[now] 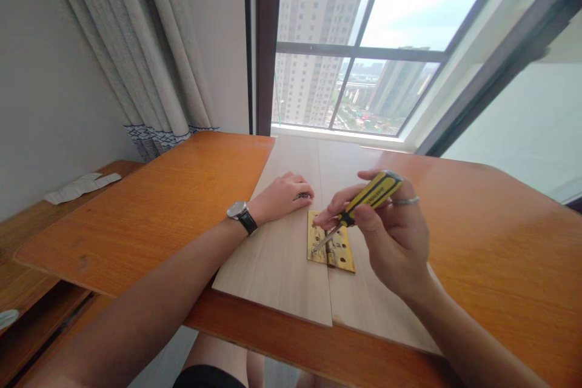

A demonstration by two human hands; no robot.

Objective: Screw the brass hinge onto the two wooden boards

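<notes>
In my right hand [395, 236] is a screwdriver [370, 197] with a yellow and black handle, closed between fingers and thumb. Its metal shaft slants down to the left, and the tip is at a lower hole in the left leaf of a brass hinge [341, 247]. The hinge lies opened flat across the seam between two pale boards [273, 254]. Just beyond the hinge, my left hand [286, 194] rests on the left board with curled fingers. Small dark metal pieces [302, 196] show at those fingers; their exact kind is unclear.
An orange-brown wooden table [150, 212] carries the boards. A window [359, 54] is past its far edge, with a grey curtain [150, 42] at the left. White paper strips [84, 187] lie on a lower wooden surface. My legs [218, 357] are below the near edge.
</notes>
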